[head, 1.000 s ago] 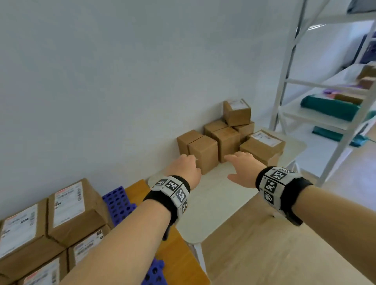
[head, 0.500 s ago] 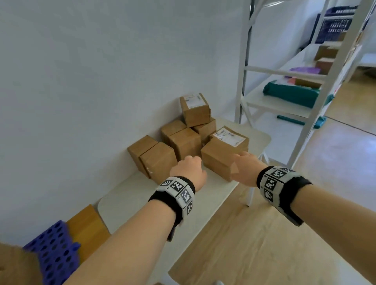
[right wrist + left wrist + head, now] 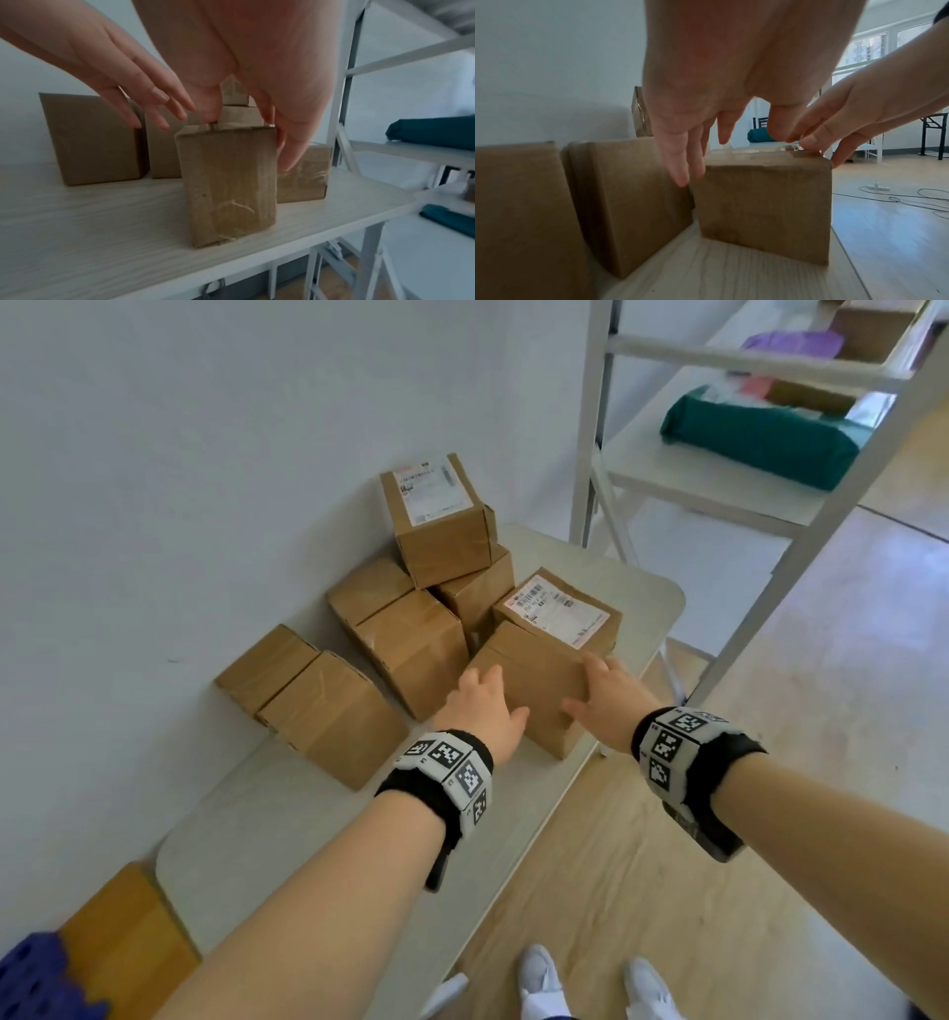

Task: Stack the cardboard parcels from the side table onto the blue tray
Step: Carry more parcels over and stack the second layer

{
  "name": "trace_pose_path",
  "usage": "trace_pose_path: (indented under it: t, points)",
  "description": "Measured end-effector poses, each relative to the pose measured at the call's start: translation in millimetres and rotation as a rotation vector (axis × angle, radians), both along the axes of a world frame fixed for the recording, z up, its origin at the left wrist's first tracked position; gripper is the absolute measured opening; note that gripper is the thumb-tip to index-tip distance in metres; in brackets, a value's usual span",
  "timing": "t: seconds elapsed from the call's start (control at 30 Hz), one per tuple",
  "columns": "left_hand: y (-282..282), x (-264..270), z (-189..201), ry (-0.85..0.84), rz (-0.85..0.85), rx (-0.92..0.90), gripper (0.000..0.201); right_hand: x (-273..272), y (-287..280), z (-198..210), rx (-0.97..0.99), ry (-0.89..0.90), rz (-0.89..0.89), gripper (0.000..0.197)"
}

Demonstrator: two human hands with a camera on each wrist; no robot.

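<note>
Several cardboard parcels stand on the white side table point(image 3: 287, 814) against the wall. The nearest parcel point(image 3: 534, 680) point(image 3: 762, 203) point(image 3: 228, 182) stands near the table's front edge. My left hand point(image 3: 482, 706) point(image 3: 721, 142) reaches its left side, fingers straight and pointing down beside it. My right hand point(image 3: 601, 690) point(image 3: 246, 134) is at its right top corner, thumb touching the top and fingers straight down its right side. The parcel rests on the table. A corner of the blue tray point(image 3: 41, 978) shows at the bottom left.
A labelled parcel point(image 3: 557, 608) lies right behind the near one, and another labelled parcel point(image 3: 436, 510) tops the pile. A white shelf rack point(image 3: 719, 490) with a green package point(image 3: 760, 433) stands to the right. A wooden surface point(image 3: 123, 932) adjoins the tray. Cables lie on the floor point(image 3: 911, 196).
The view has swung right, away from the tray and its stacked parcels. Both hands have moved forward and down to the near parcel and now flank it.
</note>
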State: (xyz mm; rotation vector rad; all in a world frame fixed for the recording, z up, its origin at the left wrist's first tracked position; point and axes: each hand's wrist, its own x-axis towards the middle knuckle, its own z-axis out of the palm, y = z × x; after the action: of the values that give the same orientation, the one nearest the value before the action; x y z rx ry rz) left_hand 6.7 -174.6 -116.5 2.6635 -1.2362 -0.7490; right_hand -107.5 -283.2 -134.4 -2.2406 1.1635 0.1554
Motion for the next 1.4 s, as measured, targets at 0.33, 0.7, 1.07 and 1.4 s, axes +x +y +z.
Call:
trace_pose_path:
  t: [0.33, 0.7, 1.07, 1.4]
  points:
    - [5, -32, -20, 0.190, 0.450, -0.157, 0.065, -14, 18, -8, 0.085, -0.162, 0.237, 0.064]
    - [35, -55, -35, 0.348, 0.707, -0.297, 0.049, -32, 18, -23, 0.214, -0.097, 0.436, 0.076]
    - [75, -100, -8, -0.013, 0.587, -0.234, 0.054, -38, 41, 14, 0.032, -0.190, 0.523, 0.066]
    - [170, -115, 34, -0.183, 0.665, -0.310, 0.054, -42, 123, 61, 0.023, -0.325, 0.590, 0.057]
